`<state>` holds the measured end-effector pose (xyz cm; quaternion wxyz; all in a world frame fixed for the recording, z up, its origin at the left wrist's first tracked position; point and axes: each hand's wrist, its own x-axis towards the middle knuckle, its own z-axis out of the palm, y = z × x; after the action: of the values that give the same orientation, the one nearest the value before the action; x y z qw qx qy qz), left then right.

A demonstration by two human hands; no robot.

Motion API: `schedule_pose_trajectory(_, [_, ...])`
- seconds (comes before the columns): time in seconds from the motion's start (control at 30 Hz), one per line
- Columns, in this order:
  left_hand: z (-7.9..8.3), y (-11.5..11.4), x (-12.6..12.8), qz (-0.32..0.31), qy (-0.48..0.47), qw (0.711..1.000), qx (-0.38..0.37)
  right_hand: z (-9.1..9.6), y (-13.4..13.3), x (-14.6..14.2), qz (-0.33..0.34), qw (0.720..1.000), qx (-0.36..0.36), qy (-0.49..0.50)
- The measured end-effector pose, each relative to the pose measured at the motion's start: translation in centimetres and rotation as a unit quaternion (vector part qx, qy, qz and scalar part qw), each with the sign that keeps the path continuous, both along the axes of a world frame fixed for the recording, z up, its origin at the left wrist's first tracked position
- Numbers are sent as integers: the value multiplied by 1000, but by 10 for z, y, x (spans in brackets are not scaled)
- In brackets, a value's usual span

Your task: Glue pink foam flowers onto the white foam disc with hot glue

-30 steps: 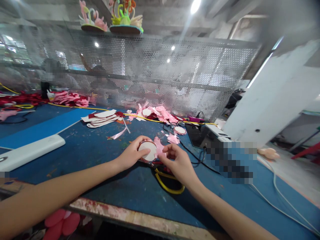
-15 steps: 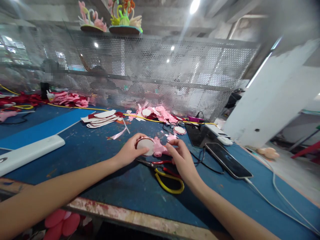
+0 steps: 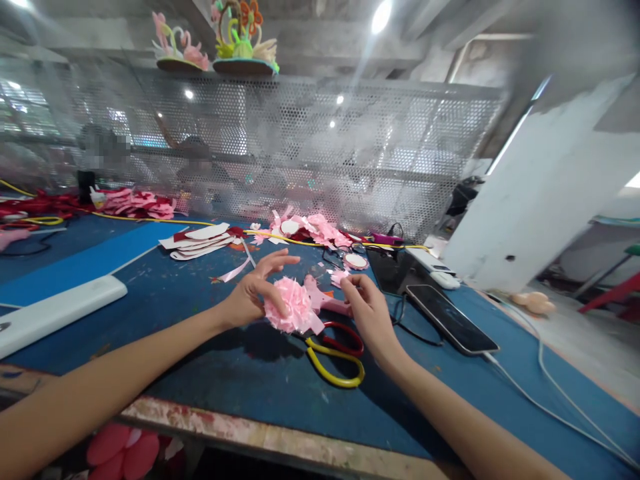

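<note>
My left hand [image 3: 257, 290] holds a round pink ribbon flower [image 3: 293, 305] just above the table, its ruffled face towards me. The thumb lies over the flower's edge, while the upper fingers stretch out above it. Beside the flower is a pink tool that looks like a glue gun [image 3: 334, 305], its handle running to my right hand [image 3: 370, 310]. That hand's fingers are bent around the handle's end; their exact contact is partly hidden. Scissors [image 3: 335, 381] with one red and one yellow handle lie below, their blades mostly covered by the flower and a loose ribbon end.
A phone [image 3: 450, 319] with a white cable lies at right, near a dark tablet-like panel [image 3: 387, 270]. White-backed pieces [image 3: 200, 243], pink scraps [image 3: 320, 230] and a yellow cord [image 3: 280, 236] lie behind. A long white case [image 3: 60, 313] is at left, before a perforated metal screen [image 3: 310, 147].
The flower has turned from its flat pale backing to its pink ruffled face. My left hand's upper fingers have spread and lifted. My right hand stays by the tool's handle.
</note>
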<state>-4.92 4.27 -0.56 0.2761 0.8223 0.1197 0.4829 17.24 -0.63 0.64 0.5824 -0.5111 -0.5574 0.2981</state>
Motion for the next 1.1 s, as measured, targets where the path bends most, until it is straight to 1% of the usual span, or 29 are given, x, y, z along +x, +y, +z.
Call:
schedule_pose_trajectory(0.17, [-1,0,0,7,2,1000,-5,0,0,-1,8,1000,1,2])
schedule_pose_trajectory(0.37, [-1,0,1,-7,2,1000,-4,0,-1,-1,3,998,22,-55])
schedule_pose_trajectory(0.57, [0,-1,3,-15,-29,998,-51,-3,-1,0,-12,993,43,-111])
schedule_pose_trajectory(0.6, [0,-1,4,-10,-38,997,-67,-3,-1,0,-12,992,45,-119])
schedule_pose_trajectory(0.67, [1,-1,6,24,-52,991,-125,-4,-1,-1,-9,991,45,-125])
schedule_pose_trajectory(0.77, [1,-2,12,89,-70,964,-239,-3,-2,-1,3,991,39,-125])
schedule_pose_trajectory(0.8, [1,-3,13,98,-73,954,-275,-2,-3,-2,10,992,37,-123])
schedule_pose_trajectory(0.9, [2,-5,17,84,-67,927,-358,0,-5,-3,48,992,28,-110])
schedule_pose_trajectory(1.0, [4,-9,19,86,-52,913,-395,0,-7,-4,79,992,13,-100])
schedule_pose_trajectory(1.1, [4,-12,20,87,-44,913,-395,-2,-7,-5,91,989,-3,-120])
